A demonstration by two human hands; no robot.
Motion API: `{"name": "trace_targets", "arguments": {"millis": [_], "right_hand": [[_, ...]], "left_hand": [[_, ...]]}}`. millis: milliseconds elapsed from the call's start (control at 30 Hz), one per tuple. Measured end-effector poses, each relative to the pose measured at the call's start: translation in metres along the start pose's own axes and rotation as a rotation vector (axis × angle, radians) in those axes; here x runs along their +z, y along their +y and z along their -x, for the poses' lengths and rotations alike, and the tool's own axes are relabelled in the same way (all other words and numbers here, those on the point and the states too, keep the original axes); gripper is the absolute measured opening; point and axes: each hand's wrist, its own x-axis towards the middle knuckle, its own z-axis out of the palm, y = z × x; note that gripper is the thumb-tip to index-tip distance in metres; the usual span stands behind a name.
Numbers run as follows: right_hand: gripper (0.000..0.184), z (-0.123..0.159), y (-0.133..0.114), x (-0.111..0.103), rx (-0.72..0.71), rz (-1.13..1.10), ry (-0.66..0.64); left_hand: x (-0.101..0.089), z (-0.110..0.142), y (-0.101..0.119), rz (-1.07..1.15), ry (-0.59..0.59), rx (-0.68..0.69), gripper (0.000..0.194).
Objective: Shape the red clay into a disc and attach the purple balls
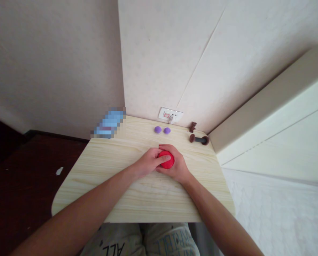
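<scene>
A round red lump [166, 160], which looks like modelling clay, is held between my two hands above the middle of the table. My left hand [149, 161] grips it from the left, with the thumb lying across its top. From the right, my right hand [178, 163] curls around the same lump, fingers at its far side and thumb at its near side. The underside of the lump is hidden by the hands. Beyond them, two small purple oval lumps [158, 129] lie side by side near the wall.
The pale wood-grain table [94, 170] meets the wall. At its back right are a dumbbell-shaped object [199, 139] with brown ends and a small brown figurine [192, 127]. A blurred blue item [109, 122] lies at the back left. A wall socket [170, 114] holds a plug.
</scene>
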Motion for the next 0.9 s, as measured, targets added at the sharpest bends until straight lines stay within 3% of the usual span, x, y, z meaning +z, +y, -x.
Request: {"name": "trace_targets", "arguments": {"millis": [100, 200, 367, 500, 700, 900], "right_hand": [[0.061, -0.001, 0.0, -0.002, 0.004, 0.003, 0.001], [0.054, -0.003, 0.001, 0.0, 0.027, 0.025, 0.089], [0.05, -0.005, 0.001, 0.002, 0.075, 0.053, 0.116], [0.065, -0.005, 0.003, -0.006, 0.013, -0.065, 0.032], [0.09, -0.005, 0.005, -0.013, -0.003, -0.101, -0.118], [0.064, -0.002, 0.007, -0.008, -0.048, -0.068, -0.075]], "left_hand": [[0.001, 0.0, 0.0, 0.07, 0.008, -0.018, 0.034], [0.003, 0.0, 0.001, 0.143, 0.043, -0.032, 0.039], [0.003, -0.001, 0.001, 0.097, 0.06, -0.045, 0.039], [0.002, 0.0, 0.006, 0.068, 0.0, -0.04, 0.034], [-0.001, 0.003, 0.008, -0.141, -0.121, 0.0, 0.025], [-0.001, 0.002, 0.003, -0.132, -0.116, -0.015, 0.026]]}}
